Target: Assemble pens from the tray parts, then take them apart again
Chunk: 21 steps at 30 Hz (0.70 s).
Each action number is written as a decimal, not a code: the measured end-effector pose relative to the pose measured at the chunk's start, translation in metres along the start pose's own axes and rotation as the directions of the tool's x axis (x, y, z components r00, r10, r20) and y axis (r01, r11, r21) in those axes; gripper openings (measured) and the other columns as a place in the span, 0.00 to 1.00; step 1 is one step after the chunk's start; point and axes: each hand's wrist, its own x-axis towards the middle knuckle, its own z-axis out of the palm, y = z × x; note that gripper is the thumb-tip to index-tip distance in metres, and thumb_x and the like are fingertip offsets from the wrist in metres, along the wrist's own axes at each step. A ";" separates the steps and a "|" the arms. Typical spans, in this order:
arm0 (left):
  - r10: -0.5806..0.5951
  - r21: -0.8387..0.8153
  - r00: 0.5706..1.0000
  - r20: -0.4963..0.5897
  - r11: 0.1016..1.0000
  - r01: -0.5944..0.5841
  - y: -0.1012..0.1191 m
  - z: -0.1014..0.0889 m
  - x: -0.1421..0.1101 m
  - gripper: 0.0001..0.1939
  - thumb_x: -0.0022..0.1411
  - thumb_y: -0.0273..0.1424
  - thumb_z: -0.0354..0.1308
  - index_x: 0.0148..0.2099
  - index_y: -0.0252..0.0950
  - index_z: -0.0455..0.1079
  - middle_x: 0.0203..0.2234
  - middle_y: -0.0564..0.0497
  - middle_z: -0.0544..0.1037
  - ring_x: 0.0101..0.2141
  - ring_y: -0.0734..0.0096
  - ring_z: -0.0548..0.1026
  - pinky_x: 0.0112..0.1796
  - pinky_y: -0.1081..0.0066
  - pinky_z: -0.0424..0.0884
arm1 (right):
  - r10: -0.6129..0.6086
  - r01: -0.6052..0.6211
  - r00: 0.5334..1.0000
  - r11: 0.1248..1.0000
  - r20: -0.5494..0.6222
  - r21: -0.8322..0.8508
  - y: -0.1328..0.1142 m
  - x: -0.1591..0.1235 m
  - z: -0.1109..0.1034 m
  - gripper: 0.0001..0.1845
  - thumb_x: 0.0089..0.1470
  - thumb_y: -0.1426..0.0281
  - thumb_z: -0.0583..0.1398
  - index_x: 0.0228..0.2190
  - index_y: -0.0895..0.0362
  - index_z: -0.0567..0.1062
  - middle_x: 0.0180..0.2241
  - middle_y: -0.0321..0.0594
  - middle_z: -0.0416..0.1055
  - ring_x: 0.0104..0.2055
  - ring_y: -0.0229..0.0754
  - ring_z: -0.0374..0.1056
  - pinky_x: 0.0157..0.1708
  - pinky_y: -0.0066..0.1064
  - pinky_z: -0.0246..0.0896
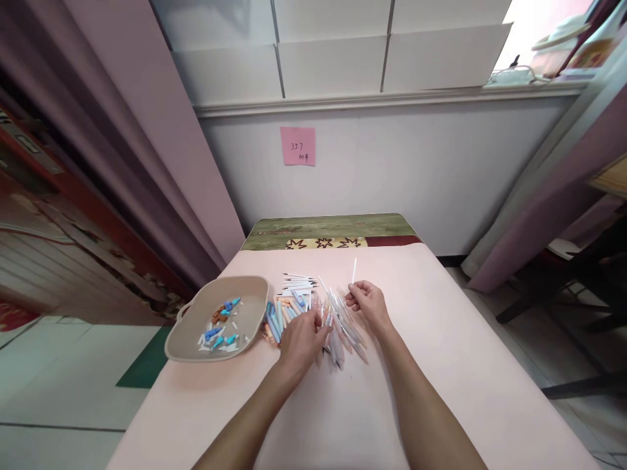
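My right hand (367, 301) is closed in a pinch on a thin white pen refill (354, 269), which stands nearly upright above the pink table. My left hand (304, 336) rests at the pile of loose pen parts, its fingers curled; what they hold, if anything, is hidden. Clear and whitish slender pieces (345, 326) fan out between the two hands, their exact kind blurred. Left of them lie several blue and orange pen barrels (281, 316). Behind the barrels, several white refills with dark tips (300, 284) are laid side by side.
A beige basket (189, 343) with small blue, brown and white parts sits at the table's left edge. Pink cloth (450, 365) covers the table, with a green patterned strip (337, 226) at the far end. A pink note (298, 146) is on the wall.
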 end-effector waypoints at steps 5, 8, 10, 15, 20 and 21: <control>-0.049 0.158 0.998 0.031 0.986 0.044 0.014 0.007 0.000 0.06 0.55 0.32 0.56 0.36 0.38 0.67 0.30 0.48 0.78 0.33 0.61 0.75 0.29 0.70 0.57 | 0.002 0.006 0.998 0.990 -0.057 0.138 -0.008 -0.002 0.000 0.18 0.44 0.56 0.65 0.27 0.58 0.72 0.25 0.36 0.73 0.25 0.34 0.69 0.23 0.23 0.63; -0.057 0.157 0.998 0.037 0.986 0.050 0.014 0.009 0.004 0.07 0.54 0.31 0.56 0.37 0.39 0.67 0.30 0.47 0.78 0.33 0.59 0.76 0.29 0.69 0.57 | 0.019 -0.006 0.997 0.984 -0.074 0.177 -0.009 -0.001 -0.001 0.17 0.41 0.58 0.66 0.26 0.58 0.73 0.23 0.34 0.72 0.22 0.33 0.67 0.22 0.23 0.63; -0.070 0.120 0.997 0.024 0.991 0.067 0.012 0.010 0.008 0.06 0.54 0.31 0.56 0.36 0.38 0.67 0.29 0.47 0.77 0.32 0.60 0.75 0.28 0.69 0.58 | 0.024 -0.010 0.997 0.982 -0.076 0.189 -0.008 0.000 -0.001 0.16 0.40 0.59 0.67 0.26 0.58 0.73 0.22 0.34 0.72 0.22 0.32 0.66 0.21 0.23 0.63; -0.086 -0.292 0.996 -0.003 0.953 0.081 0.002 0.012 0.013 0.04 0.50 0.28 0.59 0.32 0.37 0.68 0.23 0.52 0.74 0.27 0.67 0.72 0.28 0.72 0.60 | 0.008 0.006 0.997 0.980 -0.074 0.198 -0.004 0.001 0.001 0.16 0.41 0.64 0.66 0.31 0.58 0.72 0.22 0.33 0.73 0.21 0.32 0.67 0.21 0.22 0.63; -0.118 -0.895 0.967 0.227 0.367 0.255 -0.010 0.004 -0.008 0.10 0.47 0.30 0.65 0.33 0.34 0.70 0.21 0.56 0.71 0.20 0.78 0.67 0.22 0.77 0.61 | -0.007 0.026 0.995 0.982 -0.103 0.185 -0.002 0.000 0.002 0.17 0.39 0.65 0.67 0.30 0.58 0.68 0.23 0.36 0.75 0.23 0.37 0.71 0.22 0.24 0.66; -0.130 -0.922 0.951 0.279 0.242 0.303 -0.011 0.002 -0.015 0.11 0.46 0.29 0.66 0.33 0.33 0.70 0.20 0.56 0.71 0.19 0.79 0.67 0.22 0.77 0.62 | -0.014 0.034 0.994 0.983 -0.113 0.182 -0.003 0.000 0.002 0.18 0.39 0.65 0.67 0.32 0.57 0.68 0.23 0.36 0.75 0.24 0.37 0.72 0.23 0.24 0.67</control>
